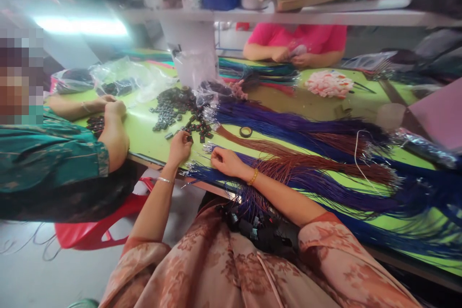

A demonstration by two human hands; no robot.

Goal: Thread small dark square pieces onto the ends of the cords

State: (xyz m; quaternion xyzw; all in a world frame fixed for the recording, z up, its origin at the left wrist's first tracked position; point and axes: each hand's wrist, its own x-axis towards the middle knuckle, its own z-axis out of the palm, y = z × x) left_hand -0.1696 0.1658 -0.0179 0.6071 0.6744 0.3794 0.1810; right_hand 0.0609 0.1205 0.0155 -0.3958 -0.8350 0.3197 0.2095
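Observation:
My left hand is closed, thumb and fingers pinched around a small black connector beside a loose pile of dark plastic connectors. A short way to its right, my right hand is curled shut over the silvery terminal ends of the blue wires; whatever its fingertips hold is hidden. Brown wires and purple-blue wires lie in long bundles beyond the right hand. Connectors with wires attached rest in my lap.
A roll of tape lies among the bundles on the green tabletop. At left, a co-worker in a green sleeve works close by; another in pink sits opposite. A shelf crosses overhead. A red stool stands at left.

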